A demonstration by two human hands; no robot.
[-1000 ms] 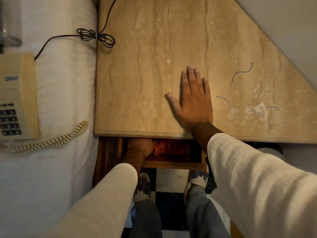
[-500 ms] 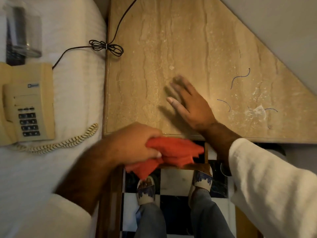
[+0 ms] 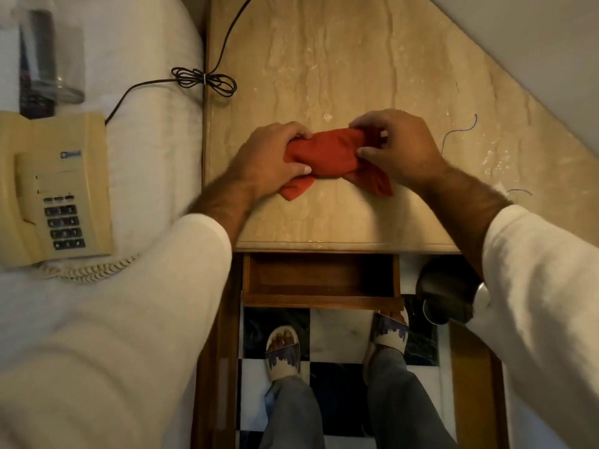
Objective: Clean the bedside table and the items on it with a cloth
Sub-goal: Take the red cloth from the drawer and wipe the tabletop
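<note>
Hands meet over the counter (image 3: 340,53): from the head view we see the left hand (image 3: 270,158) and right hand (image 3: 397,145) each with fingers (image 3: 299,170) curled tight on an end of the bunched red cloth (image 3: 327,153), which sits on the marble. Below, the drawer (image 3: 319,280) stands open, and on the bed (image 3: 146,131) at left lies the telephone (image 3: 55,186).

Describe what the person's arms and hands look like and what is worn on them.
Both arms wear loose, cream-white long sleeves of a soft, slightly textured fabric, pushed up so the forearms are bare. The left hand and right hand are bare: no gloves, and no rings or watch visible.
</note>
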